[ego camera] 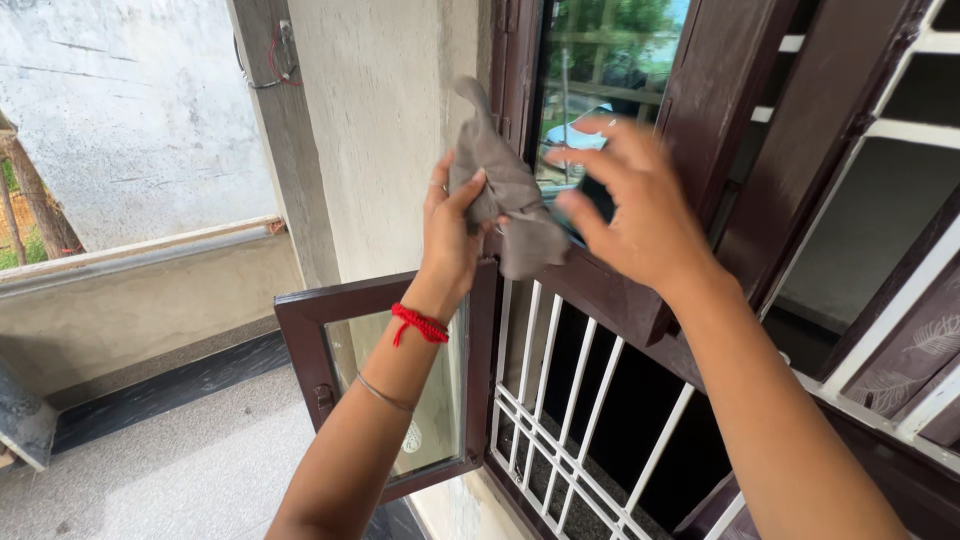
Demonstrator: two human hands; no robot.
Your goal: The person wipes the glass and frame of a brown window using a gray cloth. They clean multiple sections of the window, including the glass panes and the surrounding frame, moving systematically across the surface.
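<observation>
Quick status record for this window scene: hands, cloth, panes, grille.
left hand: grips grey cloth, raised at the upper pane
right hand: open, fingers spread, beside the cloth in front of upper glass pane
lower window sash: brown frame, swung open outward
grille: white bars across the dark opening
left wrist: red thread band

Left hand (452, 232) grips a grey cloth (505, 190) — right hand (630, 205) spread beside it — before a brown window frame (700, 100).

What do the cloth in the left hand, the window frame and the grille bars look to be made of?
Cloth: soft grey-brown woven fabric, matte, hanging in limp folds. Window frame: probably wood under glossy dark brown paint, though the paint hides any grain. Grille bars: thin, straight, white-painted, likely metal.
</observation>
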